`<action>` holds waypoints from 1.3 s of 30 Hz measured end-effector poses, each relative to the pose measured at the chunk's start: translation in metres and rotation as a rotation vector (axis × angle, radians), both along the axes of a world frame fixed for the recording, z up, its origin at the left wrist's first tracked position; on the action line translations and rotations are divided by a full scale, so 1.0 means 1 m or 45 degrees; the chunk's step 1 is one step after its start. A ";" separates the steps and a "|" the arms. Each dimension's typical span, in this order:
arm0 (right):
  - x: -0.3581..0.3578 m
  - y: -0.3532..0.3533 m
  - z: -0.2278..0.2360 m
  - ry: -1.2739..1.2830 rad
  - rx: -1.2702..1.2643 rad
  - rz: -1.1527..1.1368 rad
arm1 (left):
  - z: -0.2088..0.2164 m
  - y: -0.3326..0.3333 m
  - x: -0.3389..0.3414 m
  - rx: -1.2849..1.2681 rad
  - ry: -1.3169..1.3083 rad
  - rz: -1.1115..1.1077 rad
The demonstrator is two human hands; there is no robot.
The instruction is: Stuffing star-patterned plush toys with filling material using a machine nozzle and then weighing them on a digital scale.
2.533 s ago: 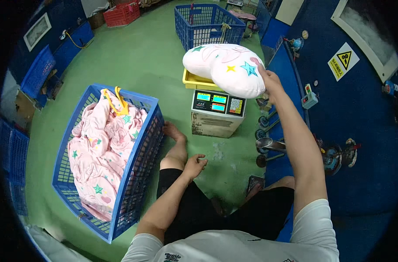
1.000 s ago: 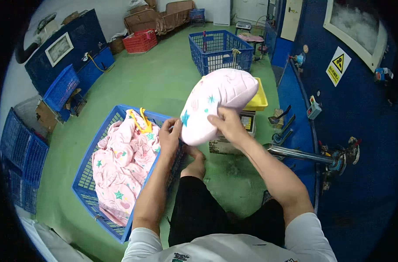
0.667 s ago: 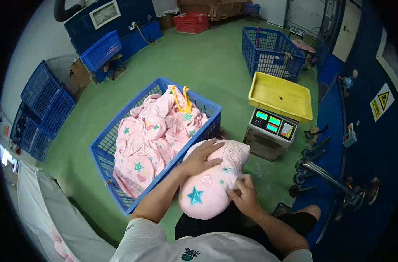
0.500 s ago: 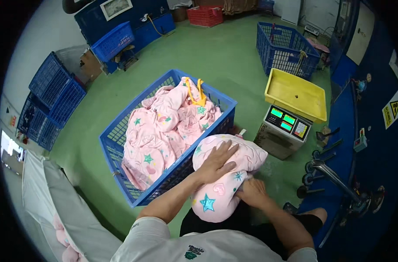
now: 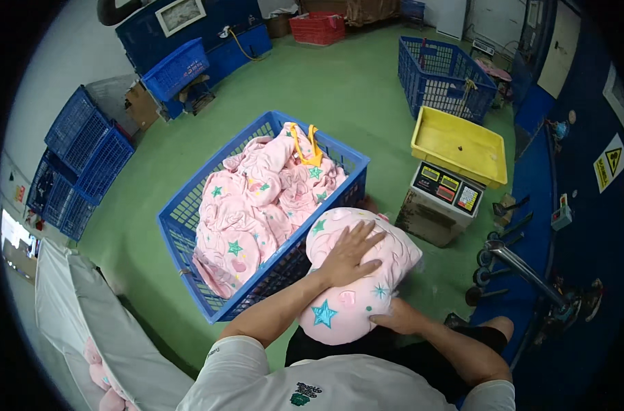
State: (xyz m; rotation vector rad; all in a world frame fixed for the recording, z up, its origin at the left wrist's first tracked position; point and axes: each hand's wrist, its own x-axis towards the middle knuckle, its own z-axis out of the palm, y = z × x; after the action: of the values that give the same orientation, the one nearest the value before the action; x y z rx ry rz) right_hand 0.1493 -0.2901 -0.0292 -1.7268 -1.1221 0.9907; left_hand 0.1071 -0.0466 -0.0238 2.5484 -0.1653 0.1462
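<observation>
A plump pink plush piece [image 5: 346,325], embroidered with shiny stars and a heart, rests at my lap beside a blue crate. My left hand [image 5: 352,255] lies flat on top of it, fingers spread. At its lower right side, my right hand [image 5: 401,318] grips the plush with the thumb on the surface; the other fingers are mostly hidden. The blue crate [image 5: 257,288] just to the left holds a heap of matching pink plush fabric [image 5: 247,205], with a yellow strap-like piece [image 5: 313,156] lying on it.
A scale [image 5: 439,209] with a yellow tray [image 5: 493,154] stands right of the plush. Metal fittings with a bent pipe [image 5: 528,274] line the right bench. Another blue crate [image 5: 428,85] stands behind, stacked crates [image 5: 79,164] at left, a grey-white cloth [image 5: 100,322] at lower left.
My right hand has moved slightly down along the plush, and its thumb now shows on the surface. The left hand stays flat on top. The scale's green display has gone dark and reddish.
</observation>
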 end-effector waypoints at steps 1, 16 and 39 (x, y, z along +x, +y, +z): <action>-0.005 -0.021 0.009 0.086 -0.144 -0.034 | -0.001 0.000 -0.001 -0.048 -0.014 0.073; -0.027 -0.031 -0.001 -0.260 0.343 -0.719 | -0.002 -0.016 0.018 0.003 0.023 0.405; 0.026 0.014 -0.034 -0.555 -0.399 0.385 | 0.003 -0.029 0.004 0.119 -0.034 0.137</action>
State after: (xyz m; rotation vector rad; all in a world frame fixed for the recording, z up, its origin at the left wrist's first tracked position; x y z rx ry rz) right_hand 0.1751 -0.2758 -0.0631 -2.1356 -1.6118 1.0395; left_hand 0.1113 -0.0752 -0.0205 2.6501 -0.0461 0.2186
